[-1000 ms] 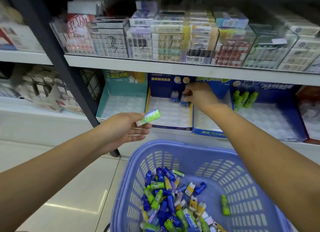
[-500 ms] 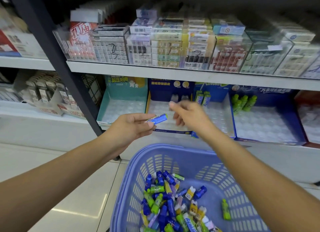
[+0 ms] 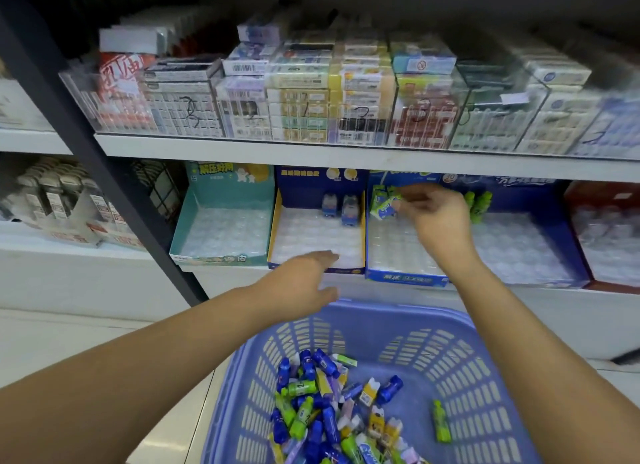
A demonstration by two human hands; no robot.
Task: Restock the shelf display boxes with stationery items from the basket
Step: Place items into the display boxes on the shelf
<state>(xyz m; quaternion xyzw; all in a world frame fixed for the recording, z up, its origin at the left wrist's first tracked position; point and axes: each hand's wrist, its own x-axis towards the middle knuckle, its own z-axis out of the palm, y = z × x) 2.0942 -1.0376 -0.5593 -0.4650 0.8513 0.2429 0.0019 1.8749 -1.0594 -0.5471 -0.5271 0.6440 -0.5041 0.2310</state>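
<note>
The right hand (image 3: 433, 221) reaches into the light-blue display box (image 3: 405, 278) on the lower shelf (image 3: 554, 307), its fingers curled against a green-and-white eraser (image 3: 382, 210) at the back. Blur hides whether they pinch it. The left hand (image 3: 304, 280) hovers flat — fingers straight, empty — over the purple basket (image 3: 398, 313), where small erasers (image 3: 322, 411) lie heaped.

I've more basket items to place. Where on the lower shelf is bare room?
The teal box is wholly bare, left of the yellow-edged box, whose front rows are free. Crowded: back of the light blue box, where the right hand hovers.
</note>
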